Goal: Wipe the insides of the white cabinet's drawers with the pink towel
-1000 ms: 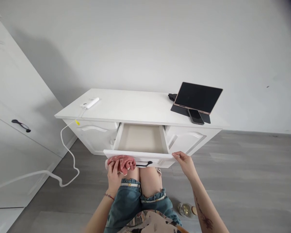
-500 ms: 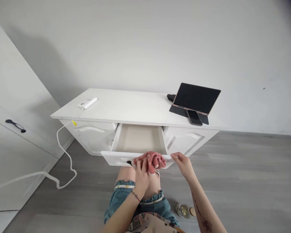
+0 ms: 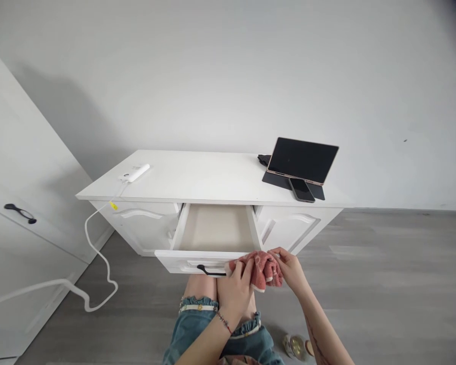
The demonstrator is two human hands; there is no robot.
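A white low cabinet (image 3: 197, 177) stands against the wall with its middle drawer (image 3: 175, 257) pulled out and nothing visible inside. My left hand (image 3: 237, 291) presses a pink cloth (image 3: 260, 266) against the right end of the drawer front, beside the black handle (image 3: 211, 271). My right hand (image 3: 292, 271) rests on the drawer's right front corner and touches the cloth.
On the cabinet top stand a dark tablet (image 3: 303, 161) on its folded cover, a phone (image 3: 301, 189), and a white charger (image 3: 134, 173) whose cable (image 3: 95, 253) trails to the floor. A white wardrobe (image 3: 19, 213) stands at the left. A glass jar (image 3: 296, 345) sits on the grey floor.
My left hand has slid the pink cloth rightwards along the drawer front, from its left end to the right corner, where it now meets my right hand.
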